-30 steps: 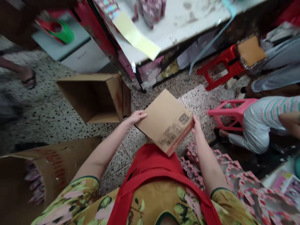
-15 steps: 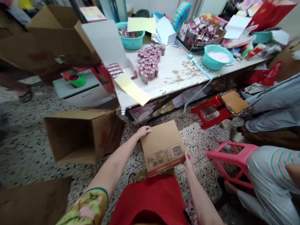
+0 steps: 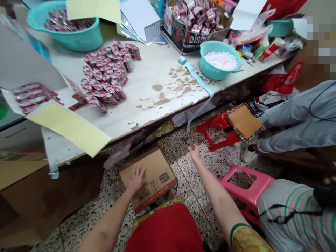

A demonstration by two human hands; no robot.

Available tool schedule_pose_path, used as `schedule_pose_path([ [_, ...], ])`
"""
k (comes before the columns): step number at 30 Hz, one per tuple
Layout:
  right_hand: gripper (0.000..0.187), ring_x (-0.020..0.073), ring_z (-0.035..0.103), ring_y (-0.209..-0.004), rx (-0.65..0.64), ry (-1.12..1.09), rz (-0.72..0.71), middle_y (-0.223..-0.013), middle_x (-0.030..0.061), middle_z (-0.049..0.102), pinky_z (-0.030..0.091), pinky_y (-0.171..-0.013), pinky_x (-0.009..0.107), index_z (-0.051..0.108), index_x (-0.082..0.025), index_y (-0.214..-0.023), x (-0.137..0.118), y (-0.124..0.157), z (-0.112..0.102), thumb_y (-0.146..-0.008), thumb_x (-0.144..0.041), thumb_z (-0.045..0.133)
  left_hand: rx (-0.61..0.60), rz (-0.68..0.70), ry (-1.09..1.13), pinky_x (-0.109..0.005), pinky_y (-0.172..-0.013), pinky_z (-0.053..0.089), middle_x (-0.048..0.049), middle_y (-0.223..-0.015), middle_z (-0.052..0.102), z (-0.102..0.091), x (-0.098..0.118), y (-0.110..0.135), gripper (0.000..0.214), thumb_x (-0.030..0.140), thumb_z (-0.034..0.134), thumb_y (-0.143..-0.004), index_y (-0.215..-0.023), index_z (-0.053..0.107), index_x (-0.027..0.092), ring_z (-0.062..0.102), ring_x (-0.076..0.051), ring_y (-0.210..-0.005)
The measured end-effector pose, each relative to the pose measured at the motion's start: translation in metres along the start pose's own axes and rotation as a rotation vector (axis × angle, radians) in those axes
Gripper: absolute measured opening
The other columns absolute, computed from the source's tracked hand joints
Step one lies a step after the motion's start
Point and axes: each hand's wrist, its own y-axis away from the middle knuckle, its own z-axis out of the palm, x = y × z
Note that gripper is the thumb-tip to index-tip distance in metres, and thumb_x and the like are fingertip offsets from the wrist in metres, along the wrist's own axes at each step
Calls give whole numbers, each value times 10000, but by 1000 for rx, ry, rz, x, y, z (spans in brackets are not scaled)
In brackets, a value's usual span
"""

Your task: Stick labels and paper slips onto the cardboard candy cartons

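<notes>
A flat brown cardboard box (image 3: 154,162) with a red printed strip lies low in front of my knees, close to the table edge. On its top rests my left hand (image 3: 136,179), open, fingers spread flat. My right hand (image 3: 194,153) is reached forward over the floor to the right of the box. It is off the box, with slightly curled, parted fingers and nothing visible in them. Beyond it a strip of light blue ribbon (image 3: 199,83) hangs over the table edge.
The white table (image 3: 147,105) bears rows of small wrapped packs (image 3: 107,75), a yellow card (image 3: 69,126), a turquoise bowl of white pieces (image 3: 220,75) and a full carton (image 3: 181,38). Right of me are a red stool (image 3: 217,143), a pink stool (image 3: 252,192) and two people.
My right hand has left the box's right edge and moved forward. My left hand has shifted from the box's far left corner onto its top. The view has moved closer to the table.
</notes>
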Motion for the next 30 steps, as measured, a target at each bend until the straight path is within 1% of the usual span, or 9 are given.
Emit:
schedule_pose_path([
  [4, 570, 251, 420, -1386, 182, 88, -240, -1473, 198, 488, 253, -1215, 390, 519, -91, -1388, -113, -75, -72, -870, -327, 557, 49, 29, 101, -452, -1167, 378, -191, -1534, 464, -25, 10, 29, 574, 218, 341, -968, -1531, 434, 156, 419, -293, -1459],
  [8, 495, 293, 513, -1286, 271, 356, -553, -1359, 212, 585, 324, -1172, 444, 594, -77, -1342, -210, -110, -109, -889, -274, 555, 17, 107, 244, -324, -1112, 446, -114, -1395, 625, -50, 39, 70, 495, 255, 352, -969, -1382, 617, 187, 591, -223, -1310],
  [10, 476, 315, 551, -1233, 275, 469, -606, -1313, 222, 616, 361, -1140, 480, 614, -66, -1323, -245, -129, -115, -883, -234, 549, 37, 190, 389, -318, -1087, 475, -74, -1335, 671, -83, 64, 81, 462, 302, 380, -953, -1283, 694, 219, 627, -226, -1262],
  [13, 458, 319, 575, -1192, 219, 518, -649, -1282, 215, 640, 392, -1113, 493, 628, -72, -1306, -293, -176, -111, -880, -219, 551, 253, 335, 605, -340, -1088, 488, -10, -1254, 716, -176, 112, 68, 406, 408, 430, -925, -1146, 750, 291, 658, -234, -1198],
  [17, 471, 310, 566, -1188, 146, 496, -710, -1279, 201, 631, 397, -1102, 470, 599, -83, -1334, -357, -268, -83, -887, -228, 567, 717, 409, 732, -400, -1064, 495, -65, -1202, 722, -346, 187, -10, 420, 485, 491, -922, -1174, 723, 241, 662, -266, -1122],
  [21, 526, 352, 521, -1207, 140, 500, -585, -1299, 245, 572, 397, -1070, 485, 569, -55, -1327, -400, -350, -48, -877, -316, 647, 841, 427, 664, -444, -1017, 506, -128, -1321, 632, -482, 265, -130, 533, 366, 553, -902, -1398, 566, 172, 663, -267, -1038],
  [25, 492, 373, 443, -1257, 133, 547, -532, -1329, 233, 523, 370, -1068, 513, 614, -103, -1222, -406, -385, -25, -840, -399, 709, 852, 428, 599, -503, -1113, 422, -178, -1483, 463, -560, 333, -245, 703, 294, 624, -880, -1534, 388, 187, 513, -342, -1317],
  [28, 418, 364, 444, -1253, 144, 579, -536, -1320, 189, 537, 373, -1060, 500, 622, -150, -1157, -400, -387, -20, -825, -381, 729, 842, 405, 587, -576, -1134, 367, -185, -1584, 292, -598, 373, -315, 809, 286, 690, -860, -1571, 307, 252, 400, -406, -1411],
  [30, 364, 343, 503, -1184, 106, 590, -538, -1232, 164, 600, 406, -1021, 475, 599, -168, -1155, -397, -383, -23, -848, -335, 698, 808, 397, 551, -620, -1125, 347, -176, -1588, 275, -615, 394, -352, 790, 237, 744, -814, -1521, 394, 267, 360, -440, -1415],
])
